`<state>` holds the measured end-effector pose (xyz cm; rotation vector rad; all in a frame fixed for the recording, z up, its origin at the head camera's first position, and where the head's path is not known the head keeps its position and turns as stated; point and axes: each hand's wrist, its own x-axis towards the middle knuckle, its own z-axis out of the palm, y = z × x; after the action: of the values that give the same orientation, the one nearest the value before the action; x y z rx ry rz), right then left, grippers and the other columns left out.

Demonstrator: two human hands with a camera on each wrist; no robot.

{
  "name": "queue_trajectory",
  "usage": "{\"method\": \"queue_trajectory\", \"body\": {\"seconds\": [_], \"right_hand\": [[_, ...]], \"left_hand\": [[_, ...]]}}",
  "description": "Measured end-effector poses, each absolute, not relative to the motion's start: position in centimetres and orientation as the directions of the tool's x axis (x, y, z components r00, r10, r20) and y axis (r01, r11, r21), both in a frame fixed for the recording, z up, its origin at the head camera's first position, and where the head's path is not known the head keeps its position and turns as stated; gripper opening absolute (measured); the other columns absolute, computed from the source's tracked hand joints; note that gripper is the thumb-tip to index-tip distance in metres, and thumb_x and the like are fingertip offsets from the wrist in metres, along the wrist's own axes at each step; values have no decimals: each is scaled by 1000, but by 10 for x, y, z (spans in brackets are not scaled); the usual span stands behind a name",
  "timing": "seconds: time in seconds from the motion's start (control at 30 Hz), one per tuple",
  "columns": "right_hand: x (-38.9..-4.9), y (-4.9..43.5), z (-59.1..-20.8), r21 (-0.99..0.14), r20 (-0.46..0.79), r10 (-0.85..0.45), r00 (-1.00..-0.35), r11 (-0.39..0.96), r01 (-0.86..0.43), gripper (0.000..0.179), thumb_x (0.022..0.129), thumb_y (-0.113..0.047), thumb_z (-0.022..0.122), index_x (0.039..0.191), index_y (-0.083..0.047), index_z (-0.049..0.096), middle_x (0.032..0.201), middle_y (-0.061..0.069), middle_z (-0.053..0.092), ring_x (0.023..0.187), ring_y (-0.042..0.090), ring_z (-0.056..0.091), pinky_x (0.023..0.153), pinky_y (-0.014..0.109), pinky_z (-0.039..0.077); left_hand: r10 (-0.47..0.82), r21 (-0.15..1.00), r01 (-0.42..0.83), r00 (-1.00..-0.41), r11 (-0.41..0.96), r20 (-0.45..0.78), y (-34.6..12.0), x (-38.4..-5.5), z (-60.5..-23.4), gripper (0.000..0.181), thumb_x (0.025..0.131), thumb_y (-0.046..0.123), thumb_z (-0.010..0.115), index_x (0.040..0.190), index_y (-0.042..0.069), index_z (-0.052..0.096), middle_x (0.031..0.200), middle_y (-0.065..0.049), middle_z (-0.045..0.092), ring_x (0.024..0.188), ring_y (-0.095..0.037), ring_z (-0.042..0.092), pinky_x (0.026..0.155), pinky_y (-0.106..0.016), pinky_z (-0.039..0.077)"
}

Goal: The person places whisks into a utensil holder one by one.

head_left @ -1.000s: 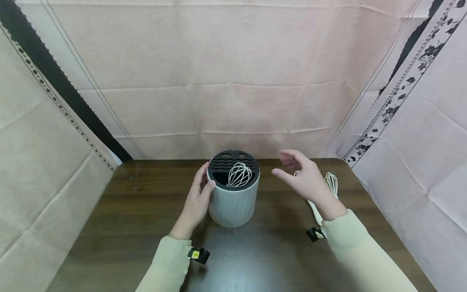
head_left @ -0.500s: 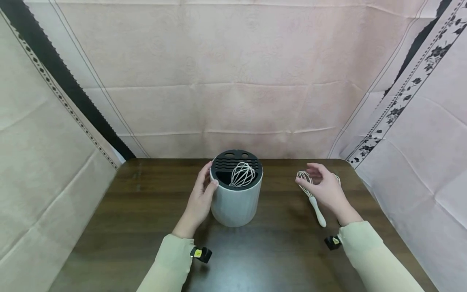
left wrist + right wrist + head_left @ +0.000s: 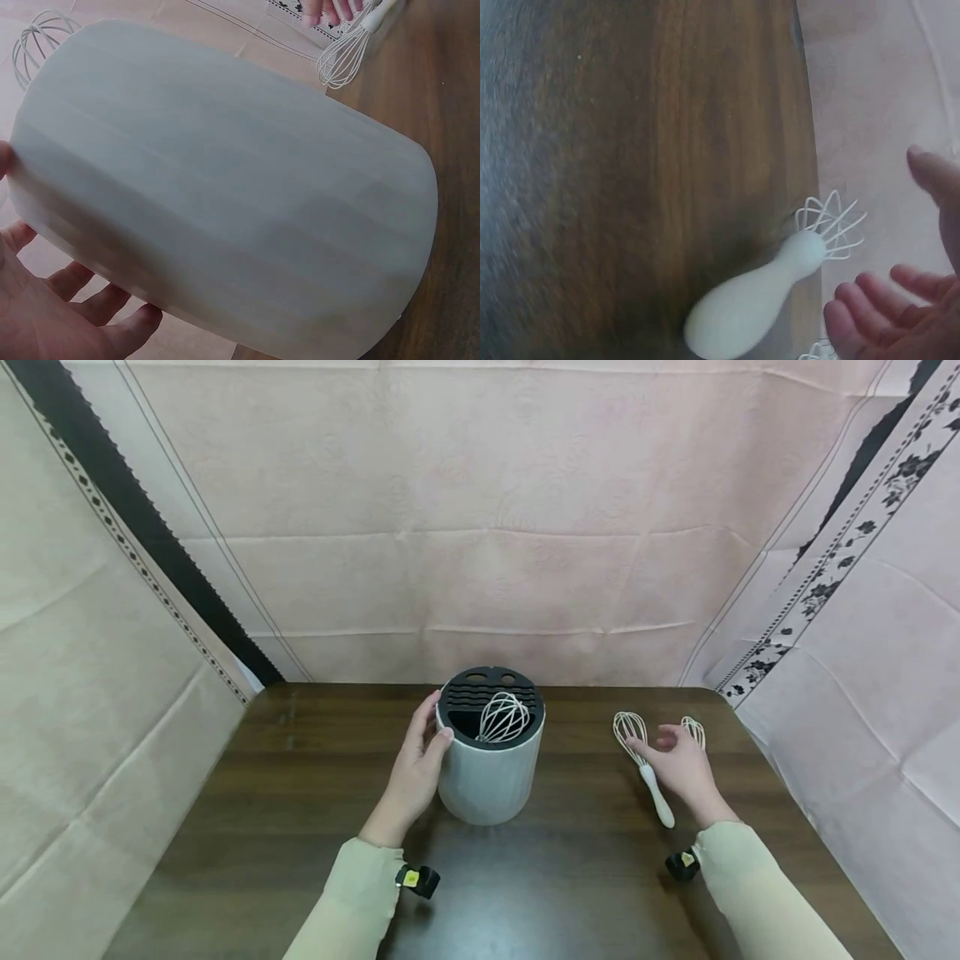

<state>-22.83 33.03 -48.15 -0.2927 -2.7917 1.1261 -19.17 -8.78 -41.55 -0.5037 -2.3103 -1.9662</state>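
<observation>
My left hand [image 3: 415, 772] holds the side of a pale grey utensil holder [image 3: 491, 785], thumb near the rim. Its black slotted lid [image 3: 480, 692] has an opening from which the wire head of a whisk [image 3: 504, 718] rises. At the right, my right hand [image 3: 682, 772] hovers with spread fingers over two more whisks. The nearer-left white whisk [image 3: 657, 797] lies on the table, its handle [image 3: 739, 311] large in the right wrist view. The other whisk [image 3: 694, 732] is mostly hidden behind my hand. Nothing shows between the right fingers [image 3: 870, 300].
Everything stands on a dark brown wooden table [image 3: 555, 877]. A pale cloth [image 3: 480, 527] hangs behind its far edge, with more cloth along both sides. The table's right edge runs close to the right hand.
My right hand has moved right and down, from beside the holder to the whisks, uncovering the left one. The left hand stays on the holder. The view has shifted slightly.
</observation>
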Motion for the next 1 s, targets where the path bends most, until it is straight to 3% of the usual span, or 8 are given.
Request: {"method": "queue_trajectory", "body": {"seconds": [0.27,0.5,0.87,1.0], "right_hand": [[-227,330,-495,-745,-127,242,-962,617,253,92,88,-58,59,143,10,30,130,34,48,118,42,50,94,49,44],[-229,331,-502,-730,-137,243,-960,630,264,80,92,-46,61,139,12,34,125,33,54,110,38,57,86,42,49],[-231,331,-506,-709,-177,227,-958,646,284,61,95,-36,60,132,10,44,129,28,48,108,35,51,84,43,46],[-233,331,-508,-713,-179,221,-959,642,282,59,95,-34,60,130,10,45,127,28,49,107,35,52,83,42,47]], "left_hand": [[194,952,285,-946,113,260,-89,-205,-437,54,104,23,42,154,24,20,156,2,24,139,-23,29,110,-47,29],[162,941,313,-943,128,292,-87,-211,-450,52,103,34,43,151,38,23,152,14,27,136,-16,31,109,-46,32],[161,936,321,-941,145,298,-86,-210,-450,54,103,35,42,153,32,22,152,13,27,136,-17,32,108,-49,33],[158,934,325,-940,148,302,-86,-210,-451,52,103,35,42,152,37,22,152,12,27,136,-17,32,107,-50,33]]}}
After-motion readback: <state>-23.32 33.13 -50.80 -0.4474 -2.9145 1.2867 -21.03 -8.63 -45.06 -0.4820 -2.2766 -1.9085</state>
